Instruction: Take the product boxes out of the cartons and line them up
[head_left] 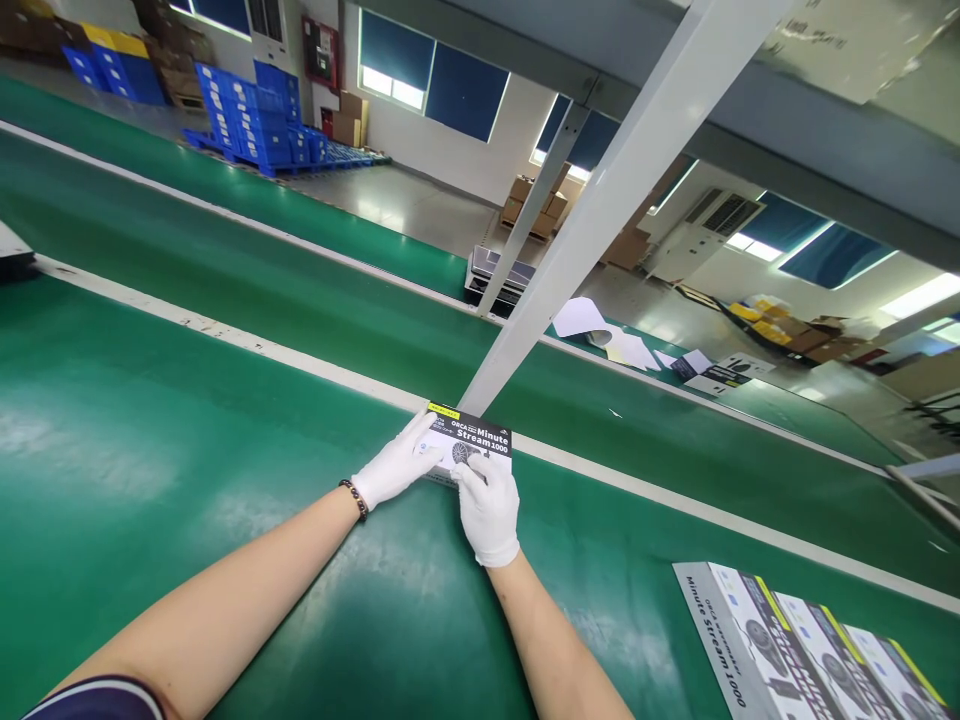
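Note:
A printed product box [486, 440] marked "ORCA Minute Stream 1000" is at the white edge strip of the green work surface. My left hand [396, 464], in a white glove, grips its left side with the fingers along the edge. In a matching glove, my right hand [490, 508] is over the lower right of the box's front. Its fingers are curled and pressed together there; whatever lies between the tips is too small to make out. The two hands cover the lower part of the print.
A row of similar boxes [720, 640] lies at the lower right. A slanted white post [600, 200] rises just behind my hands. Across the green belt [360, 320] are a scale-like device [487, 275], loose paper sheets [585, 318] and blue crates [247, 115].

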